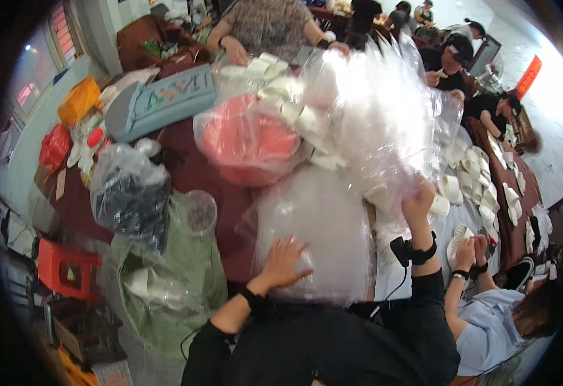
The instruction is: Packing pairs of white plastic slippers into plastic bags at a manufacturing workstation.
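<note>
My left hand (284, 262) lies with its fingers spread on a stack of clear plastic bags (320, 225) at the table's near edge. My right hand (418, 201) is raised to the right of the stack, closed on a clear plastic bag (384, 122). That bag billows up and away from me, blurred and bright with glare. Behind its lower left side, white shoe-shaped pieces (315, 123) lie in a pile, partly covered by plastic. A red plastic-wrapped basin (249, 138) stands beyond the stack.
Left are a grey-blue board (162, 103), a bag of dark contents (130, 193), a clear round tub (201, 212) and a green sack (172, 276). White shoes (478, 174) are heaped right. A co-worker's hands (471, 251) work close by; another person (268, 26) stands across the table.
</note>
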### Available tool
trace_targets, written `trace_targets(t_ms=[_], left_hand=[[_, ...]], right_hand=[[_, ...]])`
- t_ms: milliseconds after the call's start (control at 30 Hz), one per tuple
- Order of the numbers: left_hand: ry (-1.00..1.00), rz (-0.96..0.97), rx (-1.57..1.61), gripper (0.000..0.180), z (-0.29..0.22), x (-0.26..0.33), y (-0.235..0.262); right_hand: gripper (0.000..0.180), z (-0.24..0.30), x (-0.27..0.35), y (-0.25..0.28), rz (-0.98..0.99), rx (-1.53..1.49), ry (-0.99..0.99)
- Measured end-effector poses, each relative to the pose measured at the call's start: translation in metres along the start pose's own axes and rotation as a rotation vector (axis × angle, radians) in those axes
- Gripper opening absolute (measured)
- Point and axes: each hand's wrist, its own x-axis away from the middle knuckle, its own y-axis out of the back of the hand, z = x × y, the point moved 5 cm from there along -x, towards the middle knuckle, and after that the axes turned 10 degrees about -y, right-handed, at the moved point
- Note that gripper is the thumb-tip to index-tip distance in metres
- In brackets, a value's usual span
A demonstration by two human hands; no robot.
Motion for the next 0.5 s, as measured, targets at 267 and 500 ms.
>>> trace_targets(t_ms=[267, 500], left_hand=[[0.118, -0.396, 1.912, 0.097, 0.003, -0.016, 0.084], [0.704, -0.201, 1.790, 0.071, 0.016, -0.018, 0.047]], right_hand=[[0.036, 0.052, 0.138, -0.060, 0.446, -0.062, 0.649], [0.027, 0.065, 0.203, -0.072, 0.886, -0.038, 0.702]])
